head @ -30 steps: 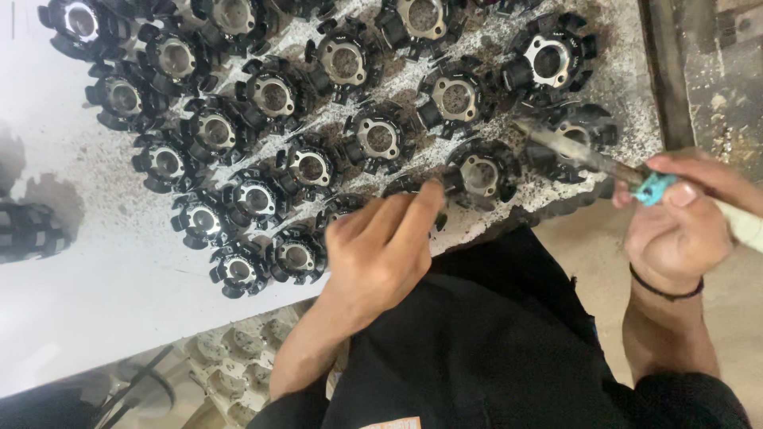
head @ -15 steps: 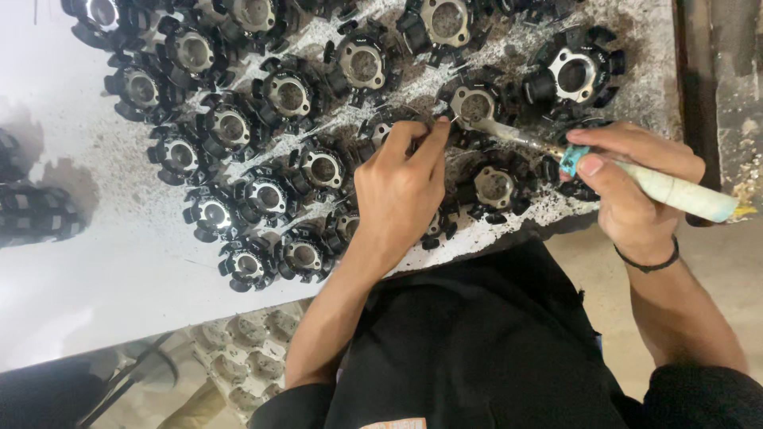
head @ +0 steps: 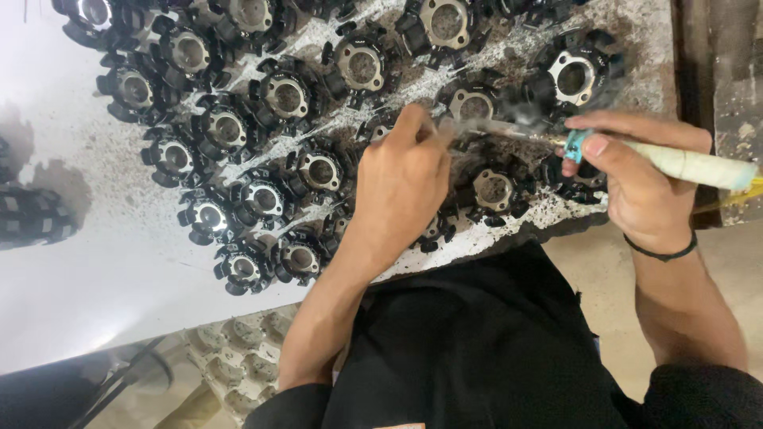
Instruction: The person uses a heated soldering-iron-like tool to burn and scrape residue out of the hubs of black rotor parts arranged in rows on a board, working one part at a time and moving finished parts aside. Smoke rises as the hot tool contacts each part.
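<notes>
The parts (head: 321,170) look like matt black plastic around dull grey metal rings. The desk (head: 95,270) is smooth, glossy white, speckled with gritty dark dust among the parts. The tool (head: 636,155) has a shiny metal tip, a turquoise plastic collar and a handle wrapped in matt whitish tape. The band (head: 661,253) on the right wrist is thin, black and matt. The shirt (head: 477,349) is matt black cloth.

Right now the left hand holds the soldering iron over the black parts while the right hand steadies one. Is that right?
No, the hands are swapped. The head view shows the right hand holding the soldering iron while the left hand steadies a black part.
</notes>
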